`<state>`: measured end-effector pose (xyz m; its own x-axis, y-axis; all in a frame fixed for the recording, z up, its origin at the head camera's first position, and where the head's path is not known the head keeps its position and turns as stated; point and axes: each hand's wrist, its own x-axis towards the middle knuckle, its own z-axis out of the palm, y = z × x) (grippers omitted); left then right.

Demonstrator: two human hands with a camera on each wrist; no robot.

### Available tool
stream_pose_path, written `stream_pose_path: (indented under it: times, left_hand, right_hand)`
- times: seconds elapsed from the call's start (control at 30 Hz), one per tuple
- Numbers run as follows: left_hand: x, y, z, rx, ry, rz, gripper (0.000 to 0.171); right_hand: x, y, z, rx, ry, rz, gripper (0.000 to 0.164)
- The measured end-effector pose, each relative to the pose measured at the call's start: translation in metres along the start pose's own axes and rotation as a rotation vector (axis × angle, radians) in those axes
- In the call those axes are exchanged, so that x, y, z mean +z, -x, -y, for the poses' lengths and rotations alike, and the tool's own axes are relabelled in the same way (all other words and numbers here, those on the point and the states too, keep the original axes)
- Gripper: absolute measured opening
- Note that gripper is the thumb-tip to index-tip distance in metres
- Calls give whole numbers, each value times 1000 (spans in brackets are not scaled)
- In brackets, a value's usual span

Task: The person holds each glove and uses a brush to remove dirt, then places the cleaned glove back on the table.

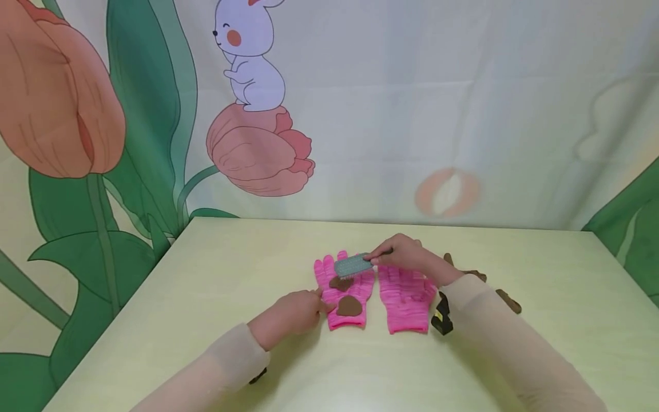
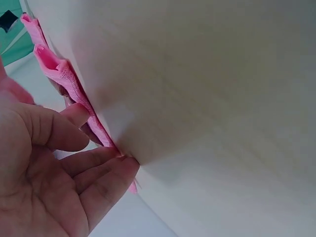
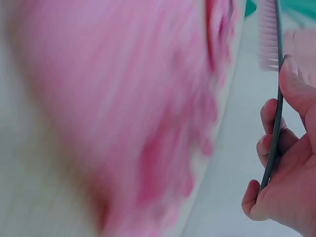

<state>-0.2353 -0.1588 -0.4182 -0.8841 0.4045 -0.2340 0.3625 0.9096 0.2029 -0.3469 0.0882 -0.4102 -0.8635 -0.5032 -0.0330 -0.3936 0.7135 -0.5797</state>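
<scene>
My right hand (image 1: 404,252) grips the handle of a grey-green brush (image 1: 353,265). Its bristles point down over the fingers of the left pink glove (image 1: 360,286), close above a brown patch (image 1: 341,283). In the right wrist view the brush's thin dark handle (image 3: 277,123) runs between thumb and fingers. My left hand (image 1: 298,312) rests at that glove's left edge, thumb reaching onto it near a second brown patch (image 1: 349,306). In the left wrist view, its fingertips (image 2: 129,163) touch down beside the glove's edge. Another pink glove (image 1: 407,300) lies flat to the right, partly under my right forearm.
Several brown pieces (image 1: 508,301) lie on the pale yellow table (image 1: 231,257), right of the gloves and partly behind the right arm. A black device (image 1: 443,315) with a yellow mark sits by the right wrist. A printed curtain (image 1: 360,114) hangs behind the table.
</scene>
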Motion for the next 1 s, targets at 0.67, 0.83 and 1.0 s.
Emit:
stream_pose_path:
  times: [0.67, 0.83, 1.0]
  left_hand:
    - [1, 1, -1, -8, -17, -1, 35]
    - [1, 0, -2, -4, -13, -6, 36]
    - [2, -2, -1, -9, -12, 5, 37]
  right_hand:
    - [1, -3, -4, -18, -196, -5, 22]
    - [13, -4, 17, -62, -28, 53, 17]
    - [10, 0, 2, 6, 94, -45, 14]
